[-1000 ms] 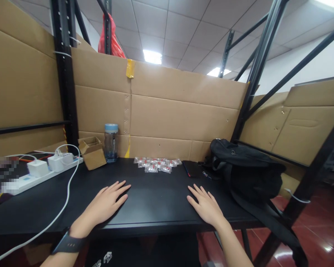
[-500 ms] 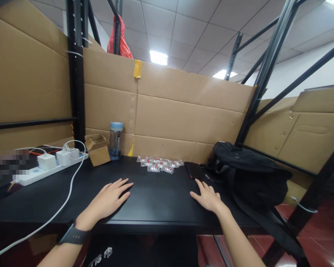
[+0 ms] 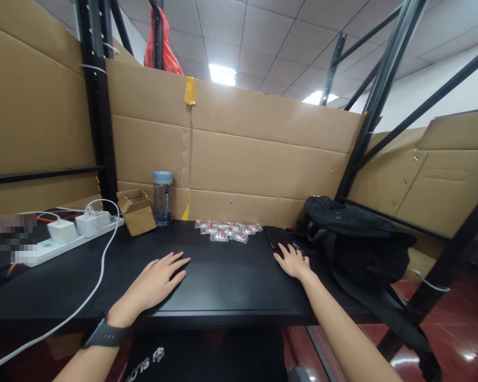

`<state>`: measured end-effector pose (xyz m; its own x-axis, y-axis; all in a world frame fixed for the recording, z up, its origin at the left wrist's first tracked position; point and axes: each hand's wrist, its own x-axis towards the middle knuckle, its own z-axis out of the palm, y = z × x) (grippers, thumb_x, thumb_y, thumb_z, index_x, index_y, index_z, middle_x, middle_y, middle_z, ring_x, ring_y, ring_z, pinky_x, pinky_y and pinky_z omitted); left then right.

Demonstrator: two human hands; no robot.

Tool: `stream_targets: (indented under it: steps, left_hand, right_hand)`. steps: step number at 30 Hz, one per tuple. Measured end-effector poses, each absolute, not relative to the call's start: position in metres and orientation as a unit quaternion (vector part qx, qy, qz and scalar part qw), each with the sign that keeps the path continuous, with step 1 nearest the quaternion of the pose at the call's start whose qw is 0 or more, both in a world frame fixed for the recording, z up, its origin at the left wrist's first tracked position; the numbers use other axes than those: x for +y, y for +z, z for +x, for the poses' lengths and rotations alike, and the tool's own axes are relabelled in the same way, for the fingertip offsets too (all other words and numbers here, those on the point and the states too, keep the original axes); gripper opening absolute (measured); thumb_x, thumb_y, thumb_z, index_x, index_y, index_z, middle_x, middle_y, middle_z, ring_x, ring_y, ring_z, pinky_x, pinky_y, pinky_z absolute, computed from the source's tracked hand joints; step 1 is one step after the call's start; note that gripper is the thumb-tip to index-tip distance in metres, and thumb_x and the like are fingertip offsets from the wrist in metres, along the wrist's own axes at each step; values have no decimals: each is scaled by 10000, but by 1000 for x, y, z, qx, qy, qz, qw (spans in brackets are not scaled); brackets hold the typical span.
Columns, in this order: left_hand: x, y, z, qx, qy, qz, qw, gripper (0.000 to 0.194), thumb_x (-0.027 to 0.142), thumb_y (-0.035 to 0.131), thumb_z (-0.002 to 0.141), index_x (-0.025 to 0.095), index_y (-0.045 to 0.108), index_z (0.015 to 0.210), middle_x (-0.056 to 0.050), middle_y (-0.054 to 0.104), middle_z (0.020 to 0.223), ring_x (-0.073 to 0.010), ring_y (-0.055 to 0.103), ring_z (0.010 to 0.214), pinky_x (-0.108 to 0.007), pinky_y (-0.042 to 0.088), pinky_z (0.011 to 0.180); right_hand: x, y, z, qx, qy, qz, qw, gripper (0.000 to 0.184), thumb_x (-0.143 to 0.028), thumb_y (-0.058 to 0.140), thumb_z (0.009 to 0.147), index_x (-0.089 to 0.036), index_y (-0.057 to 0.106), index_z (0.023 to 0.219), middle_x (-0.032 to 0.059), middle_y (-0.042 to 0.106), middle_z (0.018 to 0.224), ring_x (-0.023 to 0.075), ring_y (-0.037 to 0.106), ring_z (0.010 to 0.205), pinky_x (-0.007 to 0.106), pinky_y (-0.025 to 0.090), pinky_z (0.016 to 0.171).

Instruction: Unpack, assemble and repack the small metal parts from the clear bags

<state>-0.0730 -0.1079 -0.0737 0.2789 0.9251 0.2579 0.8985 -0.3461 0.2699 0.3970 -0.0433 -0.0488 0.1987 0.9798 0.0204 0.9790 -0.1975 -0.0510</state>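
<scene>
My left hand (image 3: 159,278) lies palm down on the black tabletop (image 3: 231,281), fingers stretched out and holding nothing. My right hand (image 3: 293,262) is open too, fingers spread, at the near edge of a flat black item (image 3: 276,237) with a red edge; I cannot tell whether the fingertips touch it. Several small clear plastic packets (image 3: 229,231) with red marks lie in a cluster at the back, beyond and between both hands. A black bag (image 3: 354,239) rests just right of my right hand, its strap hanging over the front edge.
At the left stands a white power strip (image 3: 69,243) with chargers, its white cable (image 3: 101,260) crossing the table's left side. Behind it are an open small cardboard box (image 3: 137,215) and a blue-lidded bottle (image 3: 163,199). Cardboard panels (image 3: 239,159) and black rack posts (image 3: 99,106) enclose the table.
My right hand has moved forward, away from me, closer to the flat black item. The left hand stays in place. The view has shifted slightly.
</scene>
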Motion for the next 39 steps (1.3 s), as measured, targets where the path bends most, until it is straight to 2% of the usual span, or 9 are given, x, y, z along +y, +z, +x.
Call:
stream_targets:
  steps: [20,26,34,39]
  left_hand:
    - [-104,-78,-76,566,188,802,28,564,636,347,982,405,517,1468,-3,436,1586,-316,364,1481,-521,311,1177]
    - [-107,-76,-75,572,193,796,30,563,643,372,969,413,528,1458,11,435,1584,-316,371,1478,-513,318,1177]
    - [-103,-81,-77,567,190,801,29,570,633,367,977,395,514,1474,-5,433,1588,-310,354,1487,-503,304,1187]
    - [-103,-81,-77,567,190,801,27,566,629,363,981,397,510,1476,-4,443,1581,-310,356,1486,-505,309,1184]
  right_hand:
    - [-47,-46,395,-634,3,-773,35,687,-657,259,970,-336,292,1577,100,244,1661,396,299,1458,596,266,1091]
    - [-41,-45,393,-617,-4,-784,74,737,-619,351,946,-279,241,1590,136,349,1597,371,359,1411,566,304,1069]
    - [-31,-47,389,-607,13,-792,70,716,-647,301,951,-299,283,1575,129,266,1643,373,263,1476,612,223,1106]
    - [-30,-49,390,-612,9,-788,70,716,-654,292,952,-300,295,1574,130,275,1639,373,265,1478,612,218,1111]
